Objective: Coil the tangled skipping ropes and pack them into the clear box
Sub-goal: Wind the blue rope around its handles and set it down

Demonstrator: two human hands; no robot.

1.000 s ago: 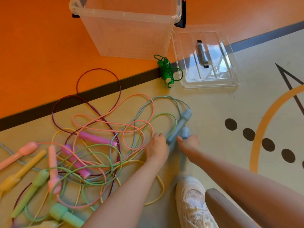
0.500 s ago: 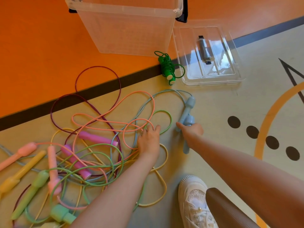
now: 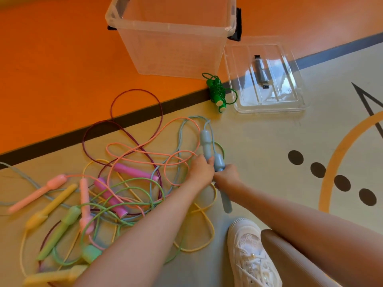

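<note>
Floor (image 3: 259,141): left hand (image 3: 200,170) and right hand (image 3: 228,176) each grip blue handles (image 3: 209,150)

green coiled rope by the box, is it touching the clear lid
Cannot tell. In the head view a loop of the green coiled rope reaches the clear lid's near-left edge, but contact isn't plain.

Lid (image 3: 267,104) right of box (image 3: 172,50)

The floor (image 3: 51,69) is orange in the upper left and beige in the lower right, with a dark stripe (image 3: 62,139) between. On it stand the clear box (image 3: 174,42) at top centre, its lid (image 3: 267,79) at right, a coiled green rope (image 3: 217,92) between them, and tangled ropes (image 3: 116,183) at lower left.
</note>
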